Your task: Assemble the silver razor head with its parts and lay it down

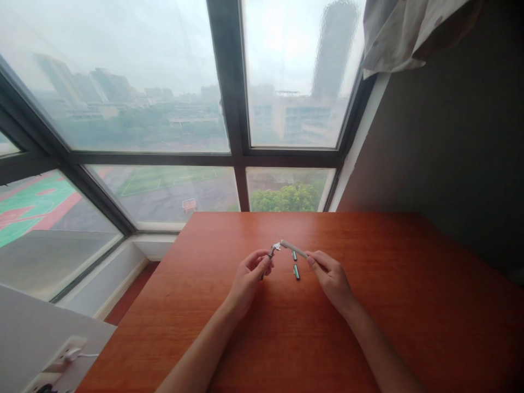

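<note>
My left hand is closed around the dark handle of what looks like a razor, its silvery white head pointing up and to the right. Between thumb and fingers, my right hand pinches a slim grey stick that slants up to the left. The stick's far end is at or very near the razor's head; whether they touch I cannot tell. Below the stick, two small green and black pieces, like razor cartridges, lie on the table: one farther piece partly behind the stick, and one nearer piece.
The reddish-brown wooden table reaches up to the large windows. A dark wall rises at the right, with a curtain hanging above. At lower left, a white plug with a cable sits in a wall socket.
</note>
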Action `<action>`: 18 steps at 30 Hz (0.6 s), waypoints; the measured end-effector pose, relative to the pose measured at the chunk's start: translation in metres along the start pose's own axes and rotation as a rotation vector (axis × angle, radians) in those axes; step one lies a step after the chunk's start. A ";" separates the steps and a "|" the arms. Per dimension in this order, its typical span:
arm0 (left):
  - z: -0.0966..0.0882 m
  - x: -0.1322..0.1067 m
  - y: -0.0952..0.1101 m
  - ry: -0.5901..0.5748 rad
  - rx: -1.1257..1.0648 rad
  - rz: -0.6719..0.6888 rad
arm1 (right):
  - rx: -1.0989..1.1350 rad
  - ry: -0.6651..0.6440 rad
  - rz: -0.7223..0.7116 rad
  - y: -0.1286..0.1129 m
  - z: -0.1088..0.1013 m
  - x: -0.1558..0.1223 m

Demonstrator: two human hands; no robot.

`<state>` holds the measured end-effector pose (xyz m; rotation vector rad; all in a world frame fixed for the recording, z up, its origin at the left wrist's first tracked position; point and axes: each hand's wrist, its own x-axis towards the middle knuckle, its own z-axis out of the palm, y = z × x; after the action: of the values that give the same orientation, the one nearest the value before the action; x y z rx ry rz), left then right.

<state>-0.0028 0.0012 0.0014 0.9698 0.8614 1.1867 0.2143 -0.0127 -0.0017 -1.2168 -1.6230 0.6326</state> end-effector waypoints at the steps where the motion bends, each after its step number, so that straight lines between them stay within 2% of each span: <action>1: 0.000 0.000 0.000 -0.002 0.001 0.002 | -0.001 -0.001 0.004 0.000 0.000 0.000; 9: -0.003 0.002 -0.003 -0.002 0.011 0.017 | -0.026 0.039 0.019 0.002 0.000 0.000; 18: -0.004 0.001 -0.004 -0.013 0.004 0.015 | -0.019 -0.009 0.008 0.001 0.001 0.000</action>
<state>-0.0046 0.0027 -0.0032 0.9878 0.8480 1.1909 0.2139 -0.0122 -0.0025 -1.2360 -1.6356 0.6294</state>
